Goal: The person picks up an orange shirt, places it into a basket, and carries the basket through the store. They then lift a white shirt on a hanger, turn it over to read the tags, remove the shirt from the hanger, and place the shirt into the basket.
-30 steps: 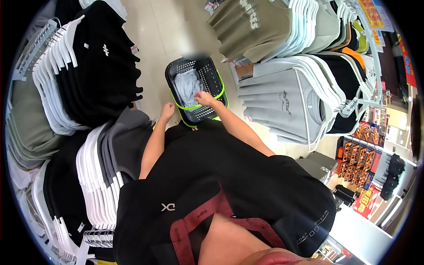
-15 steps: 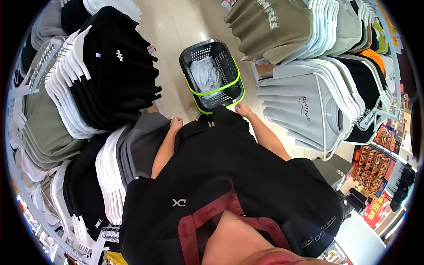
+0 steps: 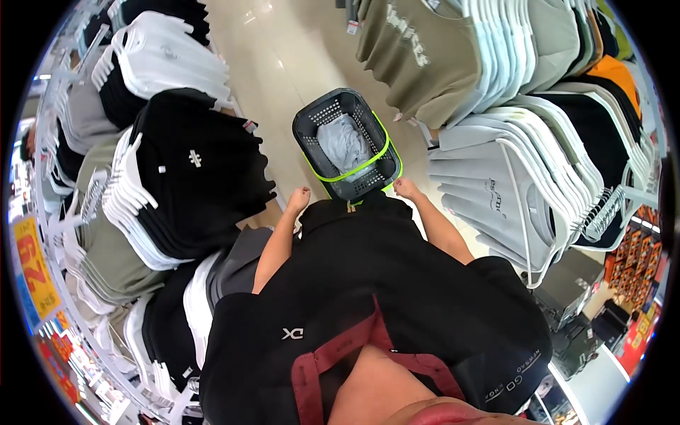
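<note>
**Grey cloth (image 3: 345,144) in the basket (image 3: 309,117)**

Done: cloth inside, bunched. Remaining: can't tell; black shirts (image 3: 202,191) and grey shirts (image 3: 467,191) hang either side (plenty of them). Left hand (image 3: 299,200): grip curled closed, nothing visible in it. Right hand (image 3: 406,188): just beside the basket's near end, grip unclear, can't tell if holding.

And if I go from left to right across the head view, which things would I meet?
Yellow price sign, black shirts, left hand, shopping basket, right hand, grey shirt with lettering, orange shirt.
</note>
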### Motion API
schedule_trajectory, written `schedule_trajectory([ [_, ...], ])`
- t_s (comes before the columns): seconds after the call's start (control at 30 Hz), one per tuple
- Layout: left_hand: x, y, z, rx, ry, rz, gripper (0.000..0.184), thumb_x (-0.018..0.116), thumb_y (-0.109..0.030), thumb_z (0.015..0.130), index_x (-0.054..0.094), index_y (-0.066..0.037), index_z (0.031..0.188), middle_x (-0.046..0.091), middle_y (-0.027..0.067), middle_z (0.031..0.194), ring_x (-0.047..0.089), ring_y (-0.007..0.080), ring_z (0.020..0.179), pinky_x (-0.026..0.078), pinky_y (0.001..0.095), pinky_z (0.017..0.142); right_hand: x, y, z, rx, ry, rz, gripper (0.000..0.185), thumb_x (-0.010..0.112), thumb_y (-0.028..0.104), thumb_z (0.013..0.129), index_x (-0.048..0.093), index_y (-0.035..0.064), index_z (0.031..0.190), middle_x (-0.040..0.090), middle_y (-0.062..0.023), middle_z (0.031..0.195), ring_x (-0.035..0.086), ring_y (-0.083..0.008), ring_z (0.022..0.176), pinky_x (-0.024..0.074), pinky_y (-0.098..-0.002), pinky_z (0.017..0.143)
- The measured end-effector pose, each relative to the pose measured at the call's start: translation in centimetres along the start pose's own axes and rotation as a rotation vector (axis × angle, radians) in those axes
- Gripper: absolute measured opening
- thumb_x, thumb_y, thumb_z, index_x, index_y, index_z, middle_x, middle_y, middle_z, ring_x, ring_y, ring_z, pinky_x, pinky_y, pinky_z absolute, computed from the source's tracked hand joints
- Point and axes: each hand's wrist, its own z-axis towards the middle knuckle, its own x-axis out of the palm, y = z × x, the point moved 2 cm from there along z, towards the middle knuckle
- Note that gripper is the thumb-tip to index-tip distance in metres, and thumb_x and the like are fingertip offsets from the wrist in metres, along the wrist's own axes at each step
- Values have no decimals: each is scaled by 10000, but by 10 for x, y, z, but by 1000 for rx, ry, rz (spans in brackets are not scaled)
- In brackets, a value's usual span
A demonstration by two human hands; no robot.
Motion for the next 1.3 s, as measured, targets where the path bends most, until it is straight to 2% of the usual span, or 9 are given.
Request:
schedule_trajectory([
  [0.03,-2,-13,7,4,11,13,312,489,-201,815,637,3,999,652,223,937,630,339,907,482,389,806,-5,-5,11,-91,-12,16,196,512,163,864,606,-7,840,628,-96,708,617,-172,616,494,-303,575],
  [0.1,-14,-54,20,106,9,71,300,498,-179,869,592,41,1051,646,149,869,637,211,743,506,335,677,-19,-12,26,-91,-18,74,188,508,147,865,604,-14,845,622,-98,705,616,-174,613,495,-307,574],
  [0.2,-32,-120,14,51,15,101,322,492,-211,842,616,2,1049,644,223,987,614,341,964,468,385,848,-46,-2,38,-103,-41,115,166,495,101,866,598,-29,880,615,-104,727,622,-180,632,501,-315,580],
  [0.57,-90,-101,83,95,150,207,304,521,-187,830,613,9,1044,643,216,999,611,335,978,461,383,859,-42,-47,28,239,-11,203,238,476,205,856,582,12,946,636,-105,767,634,-186,633,487,-311,464],
  [0.67,-127,-101,113,137,179,294,301,523,-183,828,615,10,1039,644,215,1001,612,332,975,459,381,862,-24,-15,12,328,-136,334,194,527,173,797,618,5,833,646,-130,690,633,-205,573,490,-331,471],
  [0.93,-230,-107,272,240,275,269,291,505,-190,812,639,8,977,656,218,891,641,332,870,483,394,782,7,152,43,327,-139,376,222,495,202,837,627,37,902,642,-97,755,638,-182,676,502,-315,549],
  [1.07,-273,-101,335,228,289,141,273,494,-161,807,654,3,955,663,181,765,660,285,699,508,367,685,-34,201,87,-23,-499,169,198,519,177,838,633,28,898,648,-107,723,634,-210,684,492,-343,632],
  [1.27,-287,-77,408,313,329,351,258,487,-163,804,647,14,901,643,180,705,651,273,688,499,375,666,-172,343,-11,-95,-1160,178,178,553,115,851,603,43,1006,646,-155,921,622,-301,813,494,-357,730],
  [1.3,-293,-89,402,271,376,322,236,475,-145,815,623,3,924,620,126,717,627,219,647,465,327,565,-191,354,-26,-109,-1259,157,182,558,98,846,597,41,1014,631,-152,958,613,-297,848,491,-353,732],
])
